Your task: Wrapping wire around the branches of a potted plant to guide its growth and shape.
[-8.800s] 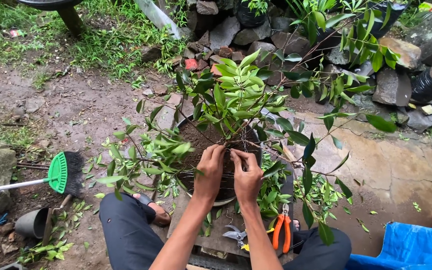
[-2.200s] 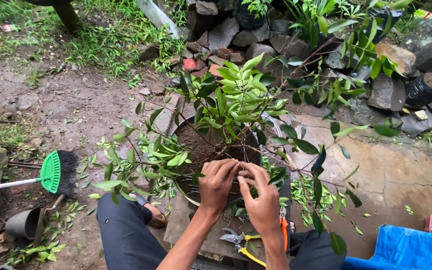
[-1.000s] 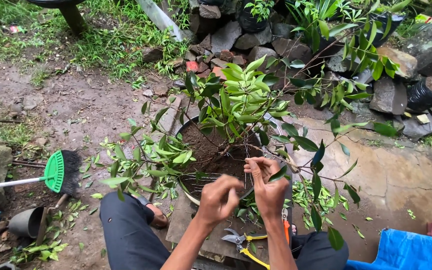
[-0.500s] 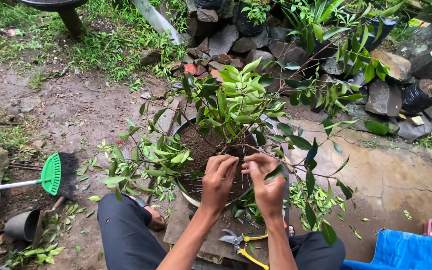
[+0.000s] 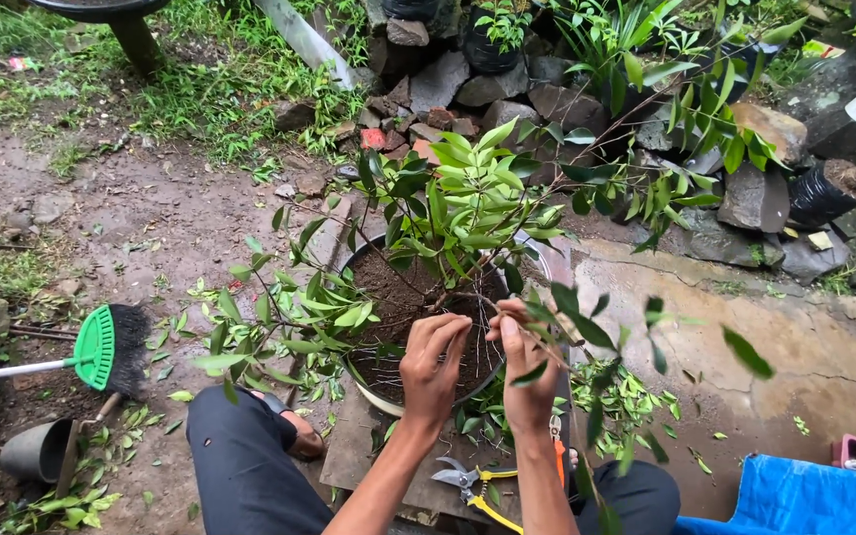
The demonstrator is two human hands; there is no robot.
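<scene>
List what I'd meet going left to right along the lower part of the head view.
Green broom → dark pot lying on its side → left hand → right hand → blue tarp.

This is a backyard garden work spot, outdoors on bare damp soil. Grass [image 5: 200, 89] edges the dirt, stacked rocks [image 5: 507, 89] back several potted plants [image 5: 492, 35], and a green-headed broom [image 5: 101, 349], pruning shears [image 5: 473, 485] and cut leaves [image 5: 626, 396] lie on the ground.
</scene>
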